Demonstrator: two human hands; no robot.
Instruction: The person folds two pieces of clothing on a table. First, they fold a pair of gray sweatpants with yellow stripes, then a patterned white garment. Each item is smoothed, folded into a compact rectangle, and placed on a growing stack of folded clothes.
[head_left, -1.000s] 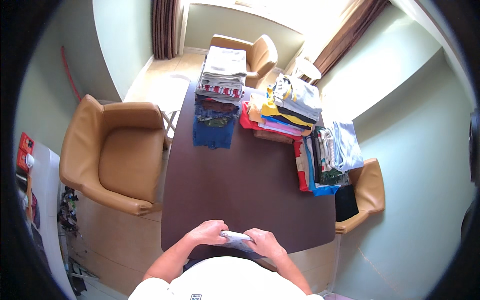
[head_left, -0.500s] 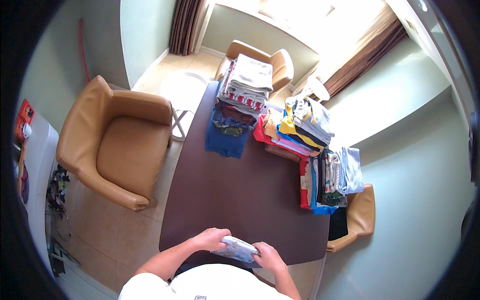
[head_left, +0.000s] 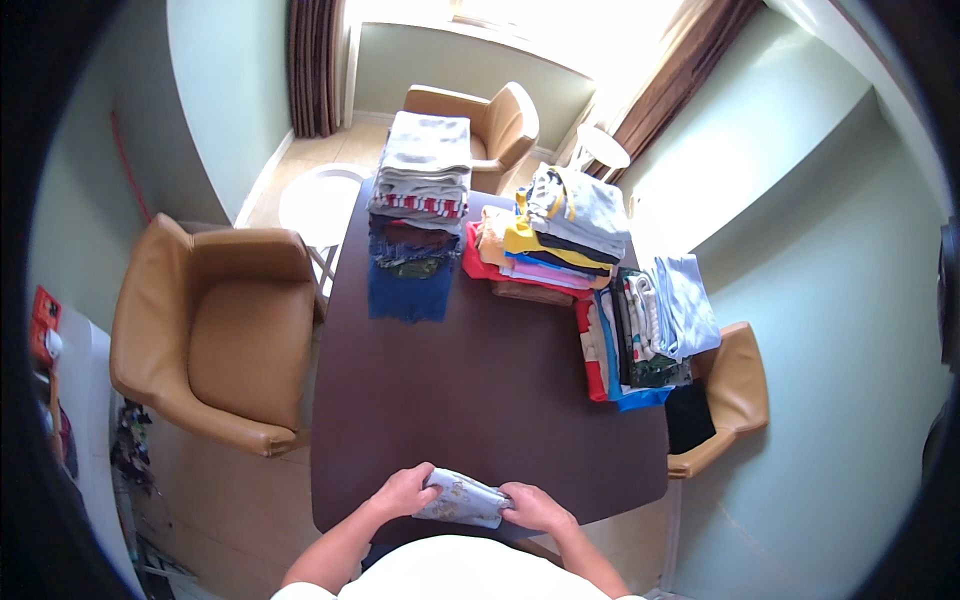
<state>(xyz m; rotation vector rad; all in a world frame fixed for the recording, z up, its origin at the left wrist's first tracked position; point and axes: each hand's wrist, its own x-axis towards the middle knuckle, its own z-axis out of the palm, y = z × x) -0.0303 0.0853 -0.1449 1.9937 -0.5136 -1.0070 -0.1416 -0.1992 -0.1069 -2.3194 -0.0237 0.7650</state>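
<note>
A folded piece of pale blue-grey cloth (head_left: 462, 499) with a brownish pattern is held close to my body, over the near edge of the dark brown table (head_left: 450, 400). My left hand (head_left: 407, 490) is closed on its left end, thumb on top. At the opposite end, my right hand (head_left: 537, 507) grips the cloth. What garment it is, I cannot tell. Farther off stand piles of folded clothes: a tall one (head_left: 422, 185) at the far left of the table, a colourful one (head_left: 570, 235) in the middle and another (head_left: 640, 335) by the right edge.
A tan armchair (head_left: 250, 335) stands left of the table, with a second (head_left: 490, 125) beyond its far end and a third (head_left: 740, 390) at the right. Round white stools (head_left: 320, 195) flank the far end. A pale green wall (head_left: 800, 400) runs along the right.
The cloth has tilted so more of its patterned face shows, both hands still on it. My view has shifted, moving the far piles leftward in the picture.
</note>
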